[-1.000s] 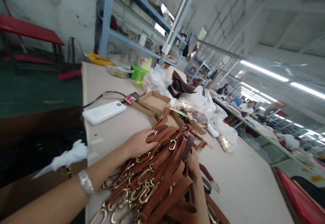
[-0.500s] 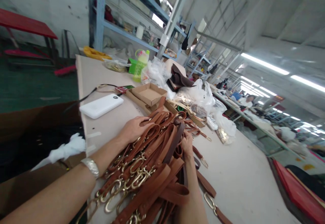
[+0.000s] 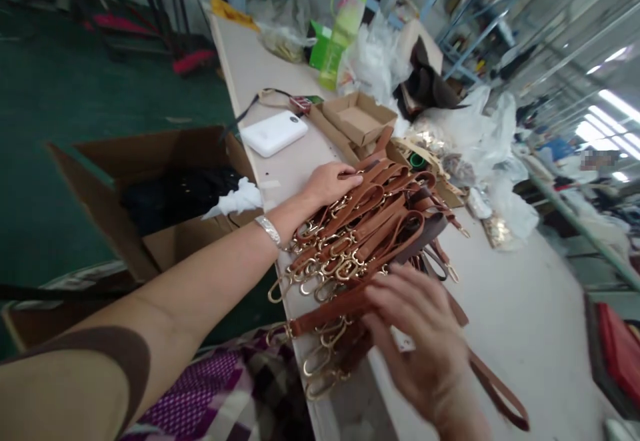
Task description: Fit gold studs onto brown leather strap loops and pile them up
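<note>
A heap of brown leather straps (image 3: 383, 218) with gold-coloured metal clasps lies along the table's near edge. My left hand (image 3: 333, 184) rests on the upper left of the heap, its fingers curled over the straps; whether it grips one is hidden. Over the lower straps, my right hand (image 3: 417, 334) is spread, fingers apart and slightly blurred, thumb near a brown strap (image 3: 330, 311). Some clasps hang past the table edge. One strap loop (image 3: 500, 391) lies to the right of my right hand.
On the table (image 3: 520, 314) are a white power bank (image 3: 274, 133), a small cardboard box (image 3: 359, 118), a green bottle (image 3: 343, 34) and plastic bags (image 3: 487, 128). An open carton (image 3: 110, 221) with dark contents stands on the floor at left.
The view has tilted down and turned. My right hand has come out from the heap's right side to above the lower straps, its fingers now spread. My left hand remains at the heap's upper left.
</note>
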A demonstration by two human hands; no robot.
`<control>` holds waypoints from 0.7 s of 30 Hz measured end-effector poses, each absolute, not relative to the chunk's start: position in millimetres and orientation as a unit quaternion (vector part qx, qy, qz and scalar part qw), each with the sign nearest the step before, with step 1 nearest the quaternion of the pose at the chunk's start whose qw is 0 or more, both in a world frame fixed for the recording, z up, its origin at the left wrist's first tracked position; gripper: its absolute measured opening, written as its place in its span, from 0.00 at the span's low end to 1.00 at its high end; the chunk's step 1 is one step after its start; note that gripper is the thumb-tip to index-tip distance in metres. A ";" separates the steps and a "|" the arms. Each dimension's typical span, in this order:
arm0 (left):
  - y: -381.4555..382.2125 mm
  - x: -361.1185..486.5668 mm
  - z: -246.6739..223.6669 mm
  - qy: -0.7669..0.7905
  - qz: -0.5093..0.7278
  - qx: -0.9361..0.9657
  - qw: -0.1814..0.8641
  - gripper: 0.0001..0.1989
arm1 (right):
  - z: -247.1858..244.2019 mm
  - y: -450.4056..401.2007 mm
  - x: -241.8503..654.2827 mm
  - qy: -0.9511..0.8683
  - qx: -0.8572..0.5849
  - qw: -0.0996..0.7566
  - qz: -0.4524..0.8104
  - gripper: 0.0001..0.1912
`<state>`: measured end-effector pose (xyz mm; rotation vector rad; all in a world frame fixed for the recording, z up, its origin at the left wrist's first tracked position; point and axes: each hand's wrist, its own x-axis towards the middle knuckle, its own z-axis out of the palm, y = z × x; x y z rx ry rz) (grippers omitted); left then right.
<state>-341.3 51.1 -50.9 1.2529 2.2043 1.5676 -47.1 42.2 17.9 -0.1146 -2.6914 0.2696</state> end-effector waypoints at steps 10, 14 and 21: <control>32.6 -342.0 -30.7 0.725 0.596 0.340 0.065 0.18 | -31.5 -21.4 -68.8 -0.994 -0.052 0.092 0.039 0.13; -9.0 -308.0 9.2 0.688 0.612 0.385 0.061 0.19 | -9.9 -30.9 -53.8 -0.987 -0.095 0.129 0.011 0.10; -93.6 -211.4 -30.8 0.589 0.385 0.649 0.288 0.19 | 5.8 -41.5 1.3 -0.957 -0.203 0.201 -0.055 0.08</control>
